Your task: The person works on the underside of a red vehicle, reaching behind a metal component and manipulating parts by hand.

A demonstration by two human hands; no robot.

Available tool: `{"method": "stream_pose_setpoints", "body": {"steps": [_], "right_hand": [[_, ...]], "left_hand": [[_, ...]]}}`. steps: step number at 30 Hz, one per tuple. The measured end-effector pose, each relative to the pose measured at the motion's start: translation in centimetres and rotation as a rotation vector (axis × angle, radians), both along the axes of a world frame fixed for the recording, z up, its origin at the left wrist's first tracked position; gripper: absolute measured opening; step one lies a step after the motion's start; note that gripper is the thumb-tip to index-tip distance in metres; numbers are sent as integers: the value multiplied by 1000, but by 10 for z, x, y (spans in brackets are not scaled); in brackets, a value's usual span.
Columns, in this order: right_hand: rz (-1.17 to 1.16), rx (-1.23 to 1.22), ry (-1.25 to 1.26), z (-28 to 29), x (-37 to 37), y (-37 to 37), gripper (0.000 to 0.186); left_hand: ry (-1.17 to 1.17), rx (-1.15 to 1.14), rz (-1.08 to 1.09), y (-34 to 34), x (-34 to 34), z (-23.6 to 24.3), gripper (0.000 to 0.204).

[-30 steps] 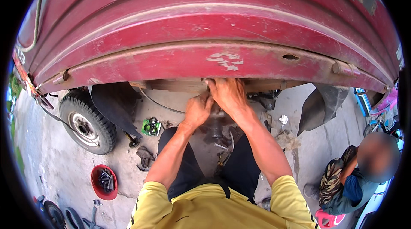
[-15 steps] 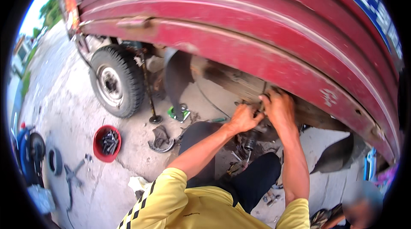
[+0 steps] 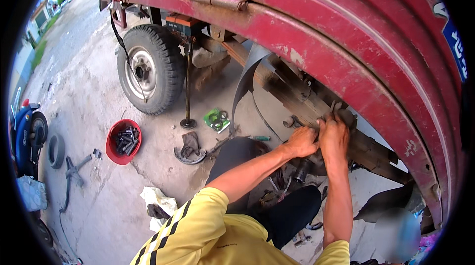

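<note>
Two hands, left hand (image 3: 301,141) and right hand (image 3: 334,136), have fingers clenched on one greasy axle part (image 3: 316,158), tight under the red truck's edge (image 3: 316,62).

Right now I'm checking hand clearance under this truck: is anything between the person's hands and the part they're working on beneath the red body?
Nothing visible. The left hand and right hand already rest side by side on the rusty chassis part under the red truck body. What their fingers grip is hidden.
</note>
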State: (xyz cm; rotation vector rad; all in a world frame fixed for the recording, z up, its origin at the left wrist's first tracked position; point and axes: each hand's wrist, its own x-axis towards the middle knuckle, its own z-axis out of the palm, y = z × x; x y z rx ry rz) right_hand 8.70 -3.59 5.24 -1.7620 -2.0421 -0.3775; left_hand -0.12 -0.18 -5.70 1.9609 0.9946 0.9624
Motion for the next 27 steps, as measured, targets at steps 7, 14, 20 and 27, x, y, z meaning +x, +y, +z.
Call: {"method": "stream_pose_setpoints", "body": {"steps": [7, 14, 20, 27], "right_hand": [[-18, 71, 438, -36, 37, -45, 28], [2, -131, 768, -84, 58, -39, 43], [-41, -524, 770, -57, 65, -30, 66], [-62, -656, 806, -49, 73, -31, 52]], "left_hand": [[-138, -10, -120, 2, -4, 4, 41], [-75, -238, -303, 25, -12, -12, 42], [-130, -518, -306, 21, -25, 13, 54], [7, -245, -289, 25, -22, 23, 53]]}}
